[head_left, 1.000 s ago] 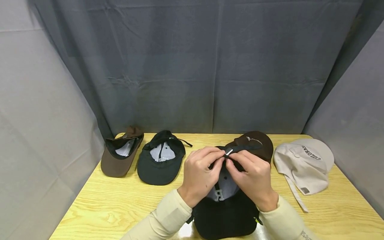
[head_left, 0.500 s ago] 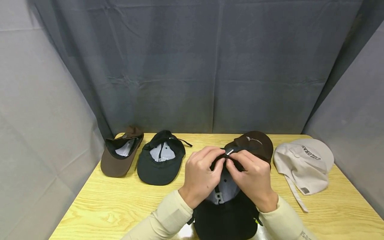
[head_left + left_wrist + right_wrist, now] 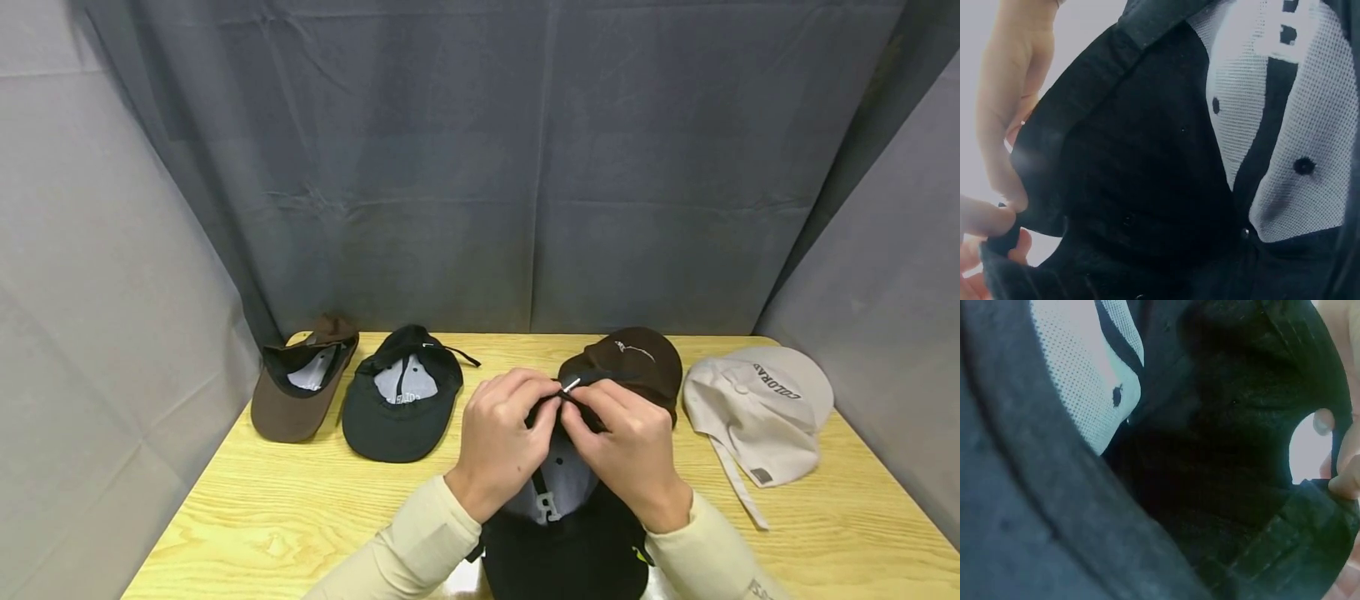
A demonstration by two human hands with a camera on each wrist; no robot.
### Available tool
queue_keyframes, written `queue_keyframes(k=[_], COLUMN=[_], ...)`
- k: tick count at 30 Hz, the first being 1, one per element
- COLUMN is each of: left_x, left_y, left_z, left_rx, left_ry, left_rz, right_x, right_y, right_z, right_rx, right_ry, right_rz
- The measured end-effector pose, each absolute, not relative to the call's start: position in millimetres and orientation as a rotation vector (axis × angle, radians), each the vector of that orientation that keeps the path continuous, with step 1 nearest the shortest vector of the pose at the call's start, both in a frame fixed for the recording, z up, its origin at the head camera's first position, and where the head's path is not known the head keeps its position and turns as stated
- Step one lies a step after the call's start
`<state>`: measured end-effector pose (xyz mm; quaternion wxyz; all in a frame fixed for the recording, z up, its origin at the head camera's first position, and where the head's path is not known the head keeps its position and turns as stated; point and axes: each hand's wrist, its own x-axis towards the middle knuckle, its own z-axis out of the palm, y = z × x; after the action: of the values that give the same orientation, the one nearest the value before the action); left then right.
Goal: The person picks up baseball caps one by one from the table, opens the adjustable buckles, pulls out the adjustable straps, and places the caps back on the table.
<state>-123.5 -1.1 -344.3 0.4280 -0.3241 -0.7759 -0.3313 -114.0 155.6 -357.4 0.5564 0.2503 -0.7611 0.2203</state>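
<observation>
At near centre, a black, grey-lined cloth cap is pinched at its black rear strap by left hand and right hand; strap adjustment appears underway, calling for even pulling next.

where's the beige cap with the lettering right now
In the head view, the beige cap lies on the right side of the table, beside the dark brown cap; the right hand, pinching a black cap, is to its left.
</observation>
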Motion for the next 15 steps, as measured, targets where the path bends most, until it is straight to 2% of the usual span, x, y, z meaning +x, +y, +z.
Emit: queue_keyframes(k=[15], left_x=[-122.5], left_y=[-1.7], left_z=[-341.8], left_rx=[-0.799], left_ry=[-2.027], left_rz=[-0.905], right_x=[-114.9], right_y=[157.6], right_z=[-353.7], right_rx=[0.616], right_ry=[-1.803], right_rz=[0.535])
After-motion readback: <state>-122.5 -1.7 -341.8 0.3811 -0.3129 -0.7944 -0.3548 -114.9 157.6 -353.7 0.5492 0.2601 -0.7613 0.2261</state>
